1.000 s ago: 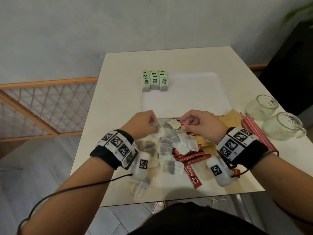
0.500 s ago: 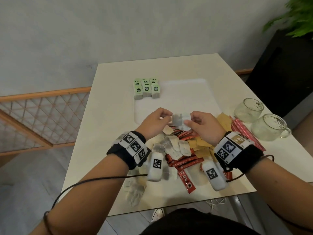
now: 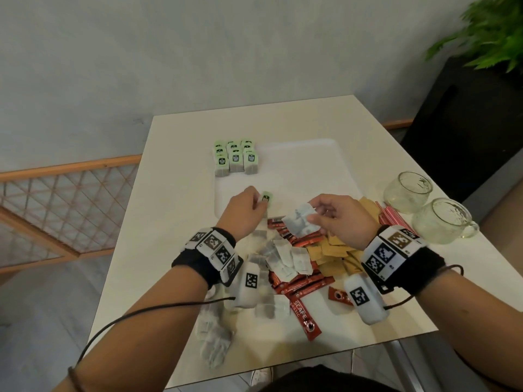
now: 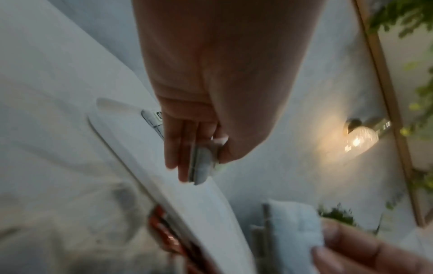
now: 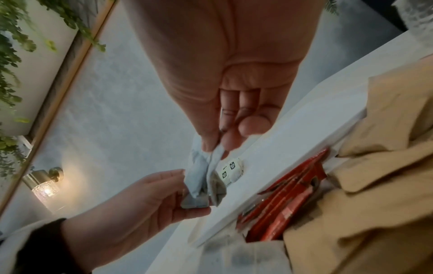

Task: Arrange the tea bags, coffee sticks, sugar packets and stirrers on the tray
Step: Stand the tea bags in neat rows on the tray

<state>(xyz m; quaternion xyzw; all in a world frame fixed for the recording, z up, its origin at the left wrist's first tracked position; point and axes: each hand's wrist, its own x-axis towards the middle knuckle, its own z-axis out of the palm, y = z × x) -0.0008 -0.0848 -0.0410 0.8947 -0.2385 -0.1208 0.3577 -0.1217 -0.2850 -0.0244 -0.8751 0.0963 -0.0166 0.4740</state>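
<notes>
My left hand point(image 3: 261, 202) pinches a tea bag with a green tag point(image 3: 266, 198) just over the near left part of the white tray point(image 3: 305, 176). The left wrist view shows that tea bag point(image 4: 201, 164) between thumb and fingers. My right hand point(image 3: 314, 216) pinches a white tea bag point(image 3: 300, 223) above the tray's near edge, and it hangs from the fingertips point(image 5: 212, 146) in the right wrist view. Several green-tagged tea bags point(image 3: 236, 159) stand in rows at the tray's back left corner. Loose tea bags point(image 3: 285, 257), red coffee sticks point(image 3: 304, 284) and brown sugar packets point(image 3: 334, 250) lie heaped near me.
Red stirrers point(image 3: 394, 219) lie right of the heap. Two glass mugs point(image 3: 407, 188) point(image 3: 441, 222) stand at the table's right edge. More tea bags point(image 3: 212, 338) hang over the front edge. A dark cabinet with a plant point(image 3: 481, 32) stands at the right.
Both hands rose from the heap, met at one tea bag, then parted. The left hand carried a green-tagged bag out over the tray, while the right keeps a white bag.
</notes>
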